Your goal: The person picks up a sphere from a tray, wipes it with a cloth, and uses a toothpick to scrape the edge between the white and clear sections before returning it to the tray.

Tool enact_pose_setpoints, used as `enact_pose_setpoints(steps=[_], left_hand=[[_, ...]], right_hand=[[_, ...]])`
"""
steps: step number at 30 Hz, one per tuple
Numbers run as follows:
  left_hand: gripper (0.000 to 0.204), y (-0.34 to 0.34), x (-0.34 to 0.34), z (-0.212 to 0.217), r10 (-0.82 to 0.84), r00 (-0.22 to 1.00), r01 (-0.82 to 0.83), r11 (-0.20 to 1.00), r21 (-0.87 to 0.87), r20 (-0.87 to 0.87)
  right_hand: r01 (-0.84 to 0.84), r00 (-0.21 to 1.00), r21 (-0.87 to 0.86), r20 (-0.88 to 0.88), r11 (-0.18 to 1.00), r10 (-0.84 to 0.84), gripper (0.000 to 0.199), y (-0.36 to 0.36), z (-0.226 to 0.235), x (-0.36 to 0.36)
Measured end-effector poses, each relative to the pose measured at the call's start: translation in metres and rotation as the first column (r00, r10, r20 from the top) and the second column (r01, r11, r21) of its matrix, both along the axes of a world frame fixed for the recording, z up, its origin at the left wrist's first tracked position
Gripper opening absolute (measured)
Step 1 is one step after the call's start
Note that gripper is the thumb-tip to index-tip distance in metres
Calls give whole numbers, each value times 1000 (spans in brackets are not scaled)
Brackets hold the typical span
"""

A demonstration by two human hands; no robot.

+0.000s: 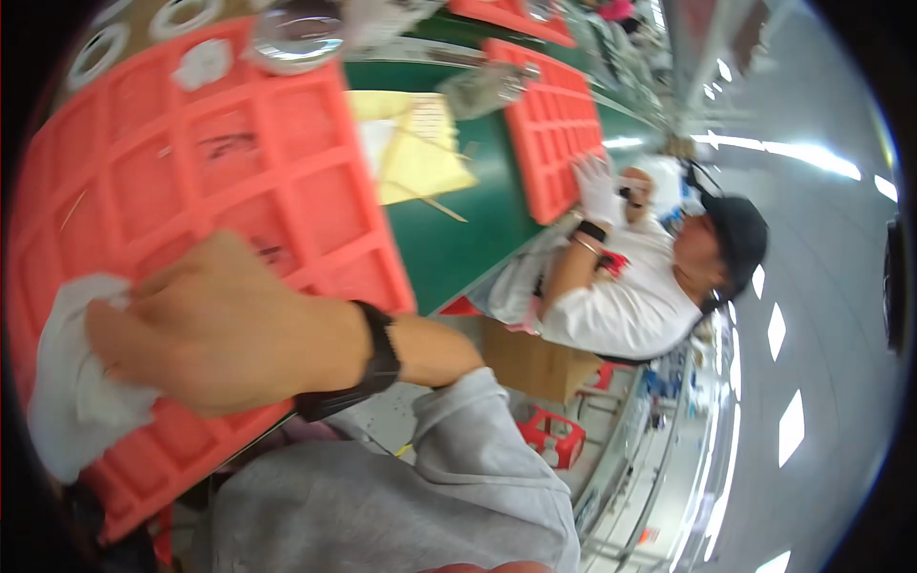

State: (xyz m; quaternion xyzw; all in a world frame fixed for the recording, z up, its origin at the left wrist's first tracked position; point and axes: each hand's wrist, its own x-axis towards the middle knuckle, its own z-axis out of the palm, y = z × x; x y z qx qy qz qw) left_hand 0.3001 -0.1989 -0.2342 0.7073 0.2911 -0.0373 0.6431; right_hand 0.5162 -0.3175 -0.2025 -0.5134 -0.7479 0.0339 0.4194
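red compartmented tray (310, 124) fills the left of the frame, and you seem to be wiping it with a white cloth (76, 420). your right hand (224, 334) has the cloth bunched in curled, closed fingers; it drapes past them at the far left, over the tray's edge. a next pass likely calls for pressing flat. your left hand isn't visible.

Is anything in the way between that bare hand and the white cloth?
Nothing visible is: the right hand already grasps the crumpled white cloth, which lies over a corner of the red tray. What's under the cloth is hidden.
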Motion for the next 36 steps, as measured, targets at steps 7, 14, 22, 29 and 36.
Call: enact_pose_setpoints(steps=[7,14,22,29,36], left_hand=[[62,16,-31,31,-350,913,165,784,598,208],[81,59,-69,5,-365,877,74,745,663,312],[80,76,-120,25,-356,884,107,785,610,303],[79,78,-137,19,-297,904,107,852,512,306],[66,74,-132,12,-242,899,51,885,463,365]], right_hand=[[-244,961,-107,-163,964,225,18,11,-21,-28],[-160,987,-137,-36,978,157,17,44,-14,-80],[-149,985,-294,35,944,166,19,55,21,-136],[-160,985,-288,16,944,172,20,57,19,-145],[-151,987,-237,23,960,161,20,58,14,-140]])
